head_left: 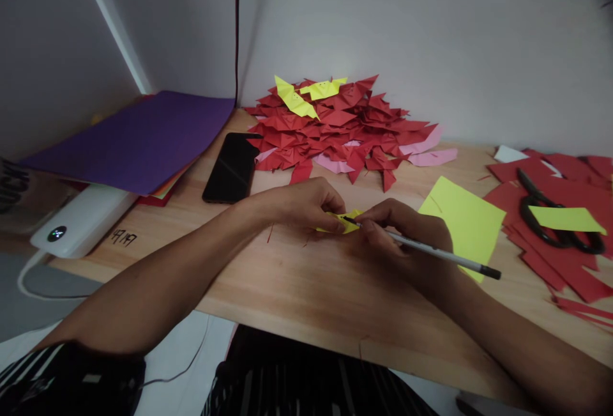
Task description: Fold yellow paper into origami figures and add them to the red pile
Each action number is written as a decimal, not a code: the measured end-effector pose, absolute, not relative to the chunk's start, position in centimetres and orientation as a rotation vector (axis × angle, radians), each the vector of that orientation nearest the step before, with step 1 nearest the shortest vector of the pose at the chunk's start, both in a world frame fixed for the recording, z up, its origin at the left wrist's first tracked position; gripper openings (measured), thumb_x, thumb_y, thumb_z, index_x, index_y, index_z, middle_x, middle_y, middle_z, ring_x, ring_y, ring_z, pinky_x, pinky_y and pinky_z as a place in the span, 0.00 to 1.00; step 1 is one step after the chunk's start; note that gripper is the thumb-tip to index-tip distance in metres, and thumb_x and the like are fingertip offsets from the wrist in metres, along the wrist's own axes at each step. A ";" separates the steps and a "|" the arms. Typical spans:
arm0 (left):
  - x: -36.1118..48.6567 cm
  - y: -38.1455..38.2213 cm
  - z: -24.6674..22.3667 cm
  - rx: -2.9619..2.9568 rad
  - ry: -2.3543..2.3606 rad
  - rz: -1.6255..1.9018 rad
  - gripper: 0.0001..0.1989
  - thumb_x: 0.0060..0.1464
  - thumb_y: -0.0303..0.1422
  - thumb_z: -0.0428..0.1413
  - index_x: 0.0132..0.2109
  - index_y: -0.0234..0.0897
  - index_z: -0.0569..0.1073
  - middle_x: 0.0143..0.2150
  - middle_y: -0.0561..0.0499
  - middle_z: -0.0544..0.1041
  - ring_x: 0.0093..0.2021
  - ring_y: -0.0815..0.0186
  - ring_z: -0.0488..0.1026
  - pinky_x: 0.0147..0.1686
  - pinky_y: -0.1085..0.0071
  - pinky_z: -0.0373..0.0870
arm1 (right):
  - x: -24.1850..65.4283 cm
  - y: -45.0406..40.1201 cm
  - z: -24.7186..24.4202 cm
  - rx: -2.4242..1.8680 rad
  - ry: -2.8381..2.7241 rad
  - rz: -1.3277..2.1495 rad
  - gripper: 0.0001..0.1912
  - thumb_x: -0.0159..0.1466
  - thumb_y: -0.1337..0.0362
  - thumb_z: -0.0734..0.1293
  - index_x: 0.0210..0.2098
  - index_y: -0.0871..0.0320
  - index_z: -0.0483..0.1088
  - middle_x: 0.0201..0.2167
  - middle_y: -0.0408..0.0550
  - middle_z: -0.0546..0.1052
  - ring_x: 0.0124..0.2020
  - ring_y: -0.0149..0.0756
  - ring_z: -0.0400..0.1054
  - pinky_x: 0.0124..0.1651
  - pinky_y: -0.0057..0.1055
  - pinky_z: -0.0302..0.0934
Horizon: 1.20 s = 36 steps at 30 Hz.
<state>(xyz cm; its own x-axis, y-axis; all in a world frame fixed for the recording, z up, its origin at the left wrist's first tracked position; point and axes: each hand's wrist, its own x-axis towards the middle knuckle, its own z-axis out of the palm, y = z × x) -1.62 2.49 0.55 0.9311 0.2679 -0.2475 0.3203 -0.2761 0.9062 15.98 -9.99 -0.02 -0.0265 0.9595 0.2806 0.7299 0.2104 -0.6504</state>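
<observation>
My left hand (313, 204) pinches a small folded yellow paper (347, 222) against the wooden table. In my right hand (407, 224) is a grey pen (433, 251) with a black end cap, its tip touching the yellow paper. Part of the folded paper is hidden by my fingers. A yellow sheet (464, 221) lies flat just right of my right hand. Behind both hands rises a pile of folded red papers (335, 125), with some pink ones low down and yellow folded pieces (294, 100) on top.
A black phone (231, 168) lies left of the pile. Purple sheets (143, 135) rest over a white power bank (81, 221) with a cable. At the right, black scissors (529, 211) and a yellow strip (565, 218) lie on red paper scraps (569, 275). The table's front edge is near my body.
</observation>
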 end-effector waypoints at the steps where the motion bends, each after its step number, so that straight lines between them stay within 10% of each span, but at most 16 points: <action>1: -1.6 2.5 0.6 1.877 0.432 -0.050 0.14 0.52 0.39 0.57 0.29 0.30 0.73 0.21 0.55 0.67 0.20 0.76 0.59 0.20 0.78 0.51 | 16.0 -10.0 0.0 -1.571 -1.810 0.432 0.05 0.61 0.64 0.63 0.31 0.55 0.71 0.19 0.40 0.74 0.16 0.26 0.61 0.19 0.23 0.53; 36: -1.6 2.5 0.4 1.881 0.411 -0.025 0.15 0.51 0.40 0.58 0.27 0.30 0.72 0.20 0.55 0.66 0.19 0.77 0.59 0.19 0.79 0.51 | 15.8 -10.0 0.0 -1.558 -1.802 0.420 0.06 0.62 0.63 0.63 0.30 0.56 0.71 0.18 0.39 0.73 0.15 0.25 0.62 0.18 0.22 0.53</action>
<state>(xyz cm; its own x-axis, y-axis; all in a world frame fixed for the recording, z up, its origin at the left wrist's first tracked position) -1.57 2.51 0.36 0.9383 0.2688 -0.2174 0.2933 -0.2858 0.9123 15.78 -9.98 0.04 -0.0244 0.9546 0.2967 0.7249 0.2213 -0.6523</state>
